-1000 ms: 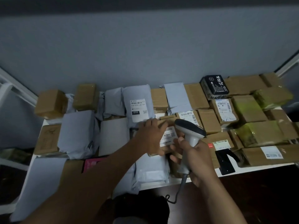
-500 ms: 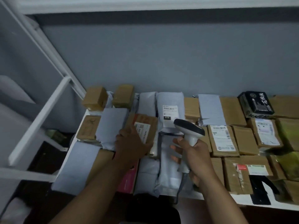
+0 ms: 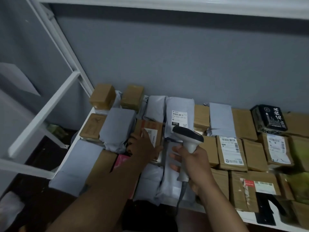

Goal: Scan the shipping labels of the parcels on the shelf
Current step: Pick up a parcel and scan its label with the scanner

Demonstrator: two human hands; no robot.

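1. The left hand (image 3: 142,146) lies on a brown cardboard parcel (image 3: 150,131) in the middle row near the shelf's left end; its fingers are straight and rest over the parcel's white shipping label (image 3: 151,133), the thumb along the parcel's near edge; they are not curled round the parcel.
2. The right hand (image 3: 192,163) is wrapped round the grip of a white handheld barcode scanner (image 3: 188,136); the scanner's dark head points away from the person, over the parcels just right of the left hand; its cable (image 3: 181,193) hangs down from the grip toward the shelf's front edge.
3. Just behind the scanner head stands a grey poly mailer (image 3: 179,113) against the back wall, its white label marked 010 facing up.
4. The white shelf (image 3: 75,143) is packed with parcels from its left edge to the right; two small brown boxes (image 3: 102,97) sit in the back left corner, grey mailers fill the left and front, taped cardboard boxes fill the right.
5. A cardboard box with a large barcode label (image 3: 231,153) lies to the right of the scanner; a black packet with white characters (image 3: 269,118) rests at the back right.
6. A pink box (image 3: 121,162) shows beneath the left forearm, near the front edge.
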